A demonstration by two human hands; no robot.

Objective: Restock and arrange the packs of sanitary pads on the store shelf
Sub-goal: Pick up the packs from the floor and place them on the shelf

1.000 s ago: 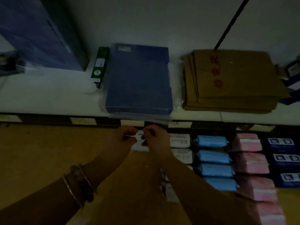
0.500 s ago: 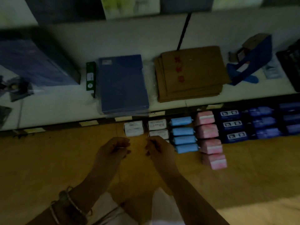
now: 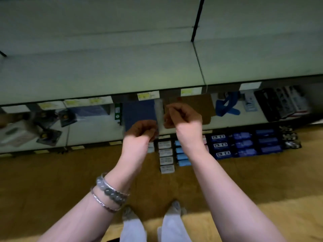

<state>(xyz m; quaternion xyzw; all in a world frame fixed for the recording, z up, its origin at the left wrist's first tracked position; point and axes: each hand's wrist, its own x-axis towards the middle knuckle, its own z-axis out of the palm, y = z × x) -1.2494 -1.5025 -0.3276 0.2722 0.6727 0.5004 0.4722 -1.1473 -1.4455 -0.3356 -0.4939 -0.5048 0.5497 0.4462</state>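
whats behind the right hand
Brown envelopes lying on the shelf. The right hand covers their left part, so anything printed there cannot be seen.

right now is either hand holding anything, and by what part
Cannot be told. The left hand and right hand are both curled, with nothing plainly in them; anything thin pinched there is lost in blur.

The top shelf (image 3: 104, 70), above the left hand (image 3: 141, 131) and right hand (image 3: 183, 117), lies wide and bare. On the middle shelf (image 3: 94, 131) a folder (image 3: 138, 110) stands just behind the left hand, and envelopes (image 3: 201, 103) behind the right. Rows of packs (image 3: 166, 152) crowd the space below both. Left of them, the brown surface (image 3: 70, 172) lies open.
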